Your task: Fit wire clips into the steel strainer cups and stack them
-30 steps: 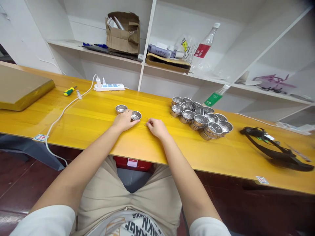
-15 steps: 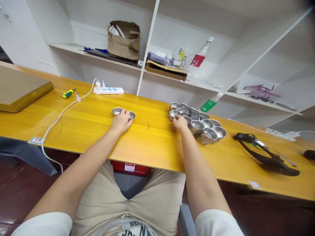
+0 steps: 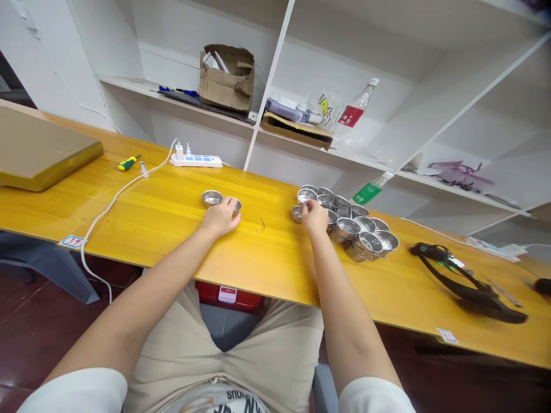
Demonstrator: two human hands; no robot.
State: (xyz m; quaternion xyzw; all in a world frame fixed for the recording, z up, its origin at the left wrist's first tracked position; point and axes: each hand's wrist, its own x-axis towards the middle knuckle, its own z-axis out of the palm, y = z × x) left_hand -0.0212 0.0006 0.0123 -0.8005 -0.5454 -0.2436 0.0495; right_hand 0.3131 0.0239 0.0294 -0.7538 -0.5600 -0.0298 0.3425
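Observation:
Two small perforated metal cups stand side by side on the yellow wooden table [image 3: 267,258]. The left metal cup [image 3: 212,199] is untouched, while my left hand [image 3: 221,218] has its fingers closed around the right one [image 3: 236,204], hiding most of it. My right hand [image 3: 315,218] grips the rim of another perforated metal cup [image 3: 307,197] at the left edge of a cluster of several stacked cups [image 3: 365,244]. This held cup is raised above a lower cup [image 3: 296,214]. Thin wire-like strands [image 3: 259,225] lie between my hands.
A green-yellow screwdriver [image 3: 128,163], a power strip [image 3: 197,160] and a white cable [image 3: 116,198] are at the left. A green-labelled bottle [image 3: 369,192] leans behind the cups. A black headset-like strap [image 3: 465,281] lies to the right. Shelves behind hold a cardboard box [image 3: 227,80].
My right hand has lifted a cup off the one beneath it, which now shows. My left hand stays at the right cup of the pair. The view has shifted slightly.

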